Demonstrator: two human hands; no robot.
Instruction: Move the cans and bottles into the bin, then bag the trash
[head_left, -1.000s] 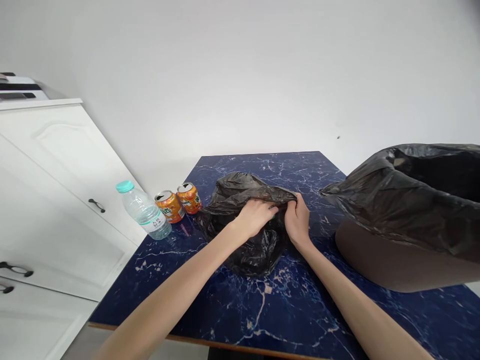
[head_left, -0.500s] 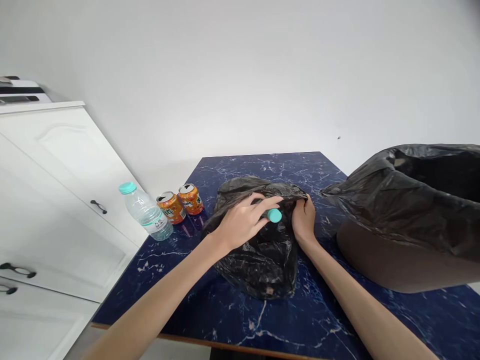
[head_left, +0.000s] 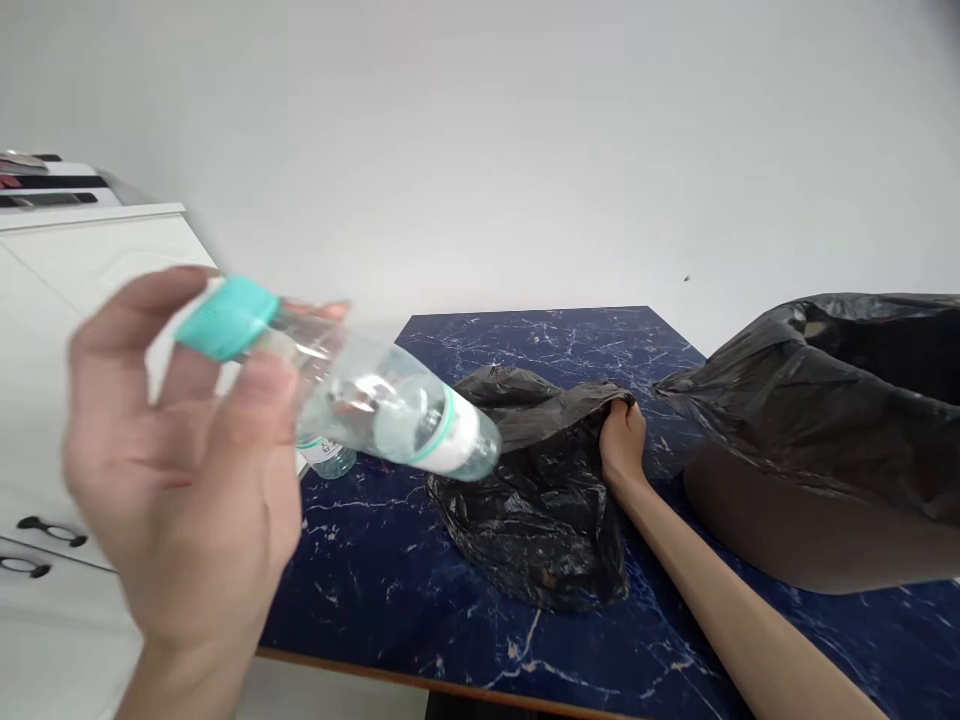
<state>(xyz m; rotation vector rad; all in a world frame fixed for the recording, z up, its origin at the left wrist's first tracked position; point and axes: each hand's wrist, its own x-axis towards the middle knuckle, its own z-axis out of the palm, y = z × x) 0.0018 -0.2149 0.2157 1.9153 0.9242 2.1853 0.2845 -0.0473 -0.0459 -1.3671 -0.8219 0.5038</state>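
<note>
My left hand (head_left: 195, 440) is raised near the camera, its fingers closed round the neck of a clear plastic bottle (head_left: 352, 400) with a turquoise cap. The bottle is tilted, its base pointing right and down over the edge of a black plastic bag (head_left: 532, 520). My right hand (head_left: 624, 440) pinches the bag's rim at its right side and holds the mouth apart. Behind the held bottle, a second bottle (head_left: 330, 460) shows only its lower part on the table. The orange cans seen earlier are hidden behind my left hand and the bottle.
A brown bin (head_left: 780, 530) lined with a black bag (head_left: 847, 420) stands on the right of the blue marbled table (head_left: 517, 650). A white cabinet (head_left: 45, 300) is on the left, and a white wall (head_left: 540, 150) rises behind.
My left hand has pulled the turquoise-capped bottle out of the bag's mouth and lifted it left, close to the camera. My right hand still grips the bag's rim.
</note>
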